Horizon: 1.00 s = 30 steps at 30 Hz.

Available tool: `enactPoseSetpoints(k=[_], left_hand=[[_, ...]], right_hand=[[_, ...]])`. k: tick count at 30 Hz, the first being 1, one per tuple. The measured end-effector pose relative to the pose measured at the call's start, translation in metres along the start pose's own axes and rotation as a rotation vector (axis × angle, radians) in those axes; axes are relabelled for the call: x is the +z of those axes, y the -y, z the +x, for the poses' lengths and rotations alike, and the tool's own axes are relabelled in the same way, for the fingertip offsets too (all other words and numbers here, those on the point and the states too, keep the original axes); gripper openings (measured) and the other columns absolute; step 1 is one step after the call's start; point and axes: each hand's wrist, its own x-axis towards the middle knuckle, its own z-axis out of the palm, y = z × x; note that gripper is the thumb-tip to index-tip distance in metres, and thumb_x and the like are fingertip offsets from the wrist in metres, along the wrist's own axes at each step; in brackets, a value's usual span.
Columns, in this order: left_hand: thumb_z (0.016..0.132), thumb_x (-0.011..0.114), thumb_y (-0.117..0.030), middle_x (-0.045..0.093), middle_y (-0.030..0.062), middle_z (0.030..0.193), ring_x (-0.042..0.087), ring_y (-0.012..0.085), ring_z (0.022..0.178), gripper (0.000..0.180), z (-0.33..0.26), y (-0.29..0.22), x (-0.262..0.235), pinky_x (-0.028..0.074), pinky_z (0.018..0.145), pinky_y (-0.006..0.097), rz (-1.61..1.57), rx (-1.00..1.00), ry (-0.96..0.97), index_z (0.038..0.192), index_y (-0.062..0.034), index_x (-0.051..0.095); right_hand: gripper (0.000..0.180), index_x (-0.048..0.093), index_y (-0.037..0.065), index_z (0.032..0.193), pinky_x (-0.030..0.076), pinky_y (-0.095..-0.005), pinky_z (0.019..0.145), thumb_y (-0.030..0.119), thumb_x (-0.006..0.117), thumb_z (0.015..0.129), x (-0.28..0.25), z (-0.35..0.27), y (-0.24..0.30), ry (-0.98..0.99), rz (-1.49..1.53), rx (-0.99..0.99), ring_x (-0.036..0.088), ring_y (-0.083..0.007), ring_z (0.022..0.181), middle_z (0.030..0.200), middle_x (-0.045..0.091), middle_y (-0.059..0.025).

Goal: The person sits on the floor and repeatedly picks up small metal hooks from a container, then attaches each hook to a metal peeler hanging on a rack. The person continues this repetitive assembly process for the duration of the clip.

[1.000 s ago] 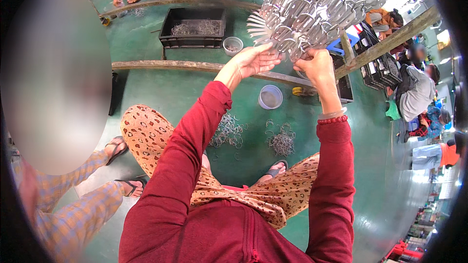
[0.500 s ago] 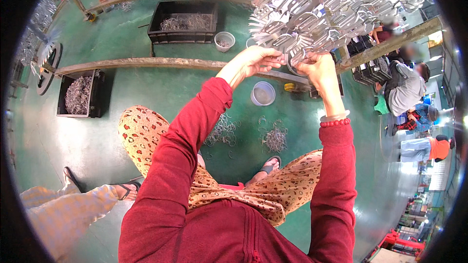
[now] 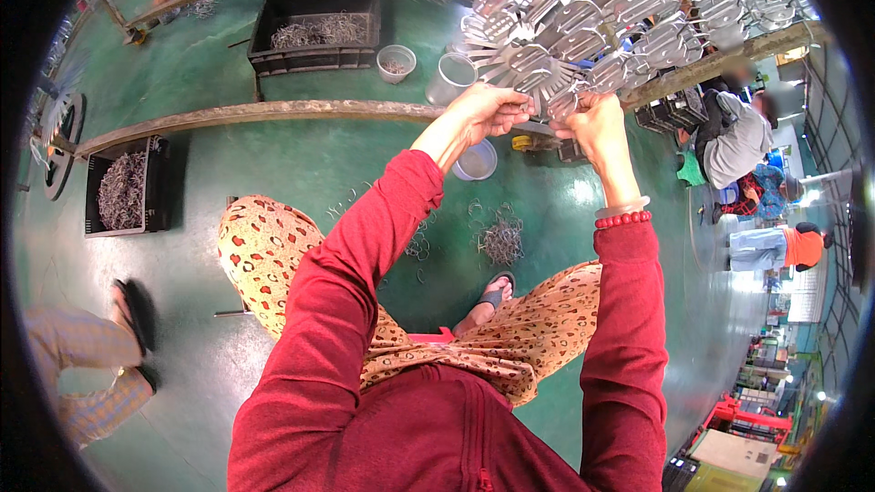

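Observation:
Both my arms reach forward to a dense hanging cluster of shiny silver metal pieces (image 3: 583,23), flat and slotted with looped ends. My left hand (image 3: 495,111) is at the cluster's lower edge, thumb and fingers pinched together; what is between them is too small to make out. Close to its right, my right hand (image 3: 597,128) is closed with its fingertips among the lowest pieces, and its grip is partly hidden. A worn horizontal bar (image 3: 301,110) runs behind my left hand. Just below that hand stands a whitish tub (image 3: 476,160).
Black crates (image 3: 314,32) (image 3: 128,187) hold thin bent metal wires. A white cup (image 3: 396,64) and a clear container (image 3: 451,79) stand beyond the bar. Loose wires (image 3: 501,241) lie between my feet. Someone's legs (image 3: 87,346) are at the left; seated people (image 3: 734,141) are at the right.
The whole view has shifted slightly, and the clear container shows more fully beside my left hand. The legs at the left have changed stance. Both hands stay closed at the cluster.

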Motion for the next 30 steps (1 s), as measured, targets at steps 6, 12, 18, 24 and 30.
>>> enactPoseSetpoints(k=[6, 12, 18, 24, 30], left_hand=[[0.085, 0.061, -0.016, 0.069, 0.0062, 0.088, 0.065, 0.012, 0.076, 0.015, 0.001, 0.006, -0.002, 0.046, 0.06, 0.025, -0.071, -0.02, -0.011, 0.094, -0.005, 0.065], [0.085, 0.062, -0.019, 0.069, 0.0029, 0.087, 0.063, 0.01, 0.077, 0.015, -0.002, 0.005, 0.001, 0.044, 0.067, 0.029, -0.054, -0.041, -0.034, 0.094, -0.0073, 0.065], [0.085, 0.061, -0.02, 0.068, 0.0015, 0.087, 0.062, 0.0094, 0.077, 0.015, -0.004, 0.007, 0.002, 0.044, 0.072, 0.03, -0.025, -0.046, -0.016, 0.094, -0.0088, 0.065], [0.084, 0.059, -0.023, 0.068, 0.0003, 0.086, 0.06, 0.0083, 0.079, 0.016, -0.007, 0.013, 0.007, 0.043, 0.072, 0.033, -0.008, 0.027, 0.009, 0.092, -0.0102, 0.065], [0.084, 0.061, -0.015, 0.065, 0.009, 0.096, 0.061, 0.0198, 0.092, 0.015, -0.002, 0.016, 0.002, 0.046, 0.083, 0.049, -0.148, -0.027, 0.062, 0.093, -0.0044, 0.062]], right_hand=[[0.012, 0.068, -0.005, 0.08, 0.053, -0.0268, 0.056, 0.0, 0.066, 0.069, 0.006, 0.002, -0.006, -0.021, -0.033, -0.021, 0.066, -0.0154, 0.06, 0.067, 0.067, -0.0133], [0.013, 0.069, -0.002, 0.078, 0.05, -0.0319, 0.061, 0.004, 0.066, 0.067, 0.01, 0.001, -0.008, -0.087, -0.107, -0.061, 0.067, -0.019, 0.062, 0.065, 0.066, -0.0151], [0.012, 0.067, -0.003, 0.076, 0.05, -0.0322, 0.062, 0.004, 0.065, 0.066, 0.012, -0.009, 0.0, -0.156, -0.14, -0.025, 0.066, -0.0199, 0.062, 0.064, 0.065, -0.0153], [0.011, 0.067, -0.004, 0.08, 0.052, -0.0285, 0.062, 0.005, 0.065, 0.074, 0.013, -0.017, -0.013, -0.164, 0.084, 0.013, 0.066, -0.0146, 0.064, 0.068, 0.067, -0.0114], [0.017, 0.064, -0.008, 0.097, 0.056, -0.0259, 0.063, -0.003, 0.058, 0.082, 0.015, -0.039, -0.012, -0.124, 0.459, -0.034, 0.067, -0.0159, 0.073, 0.084, 0.068, -0.0122]])
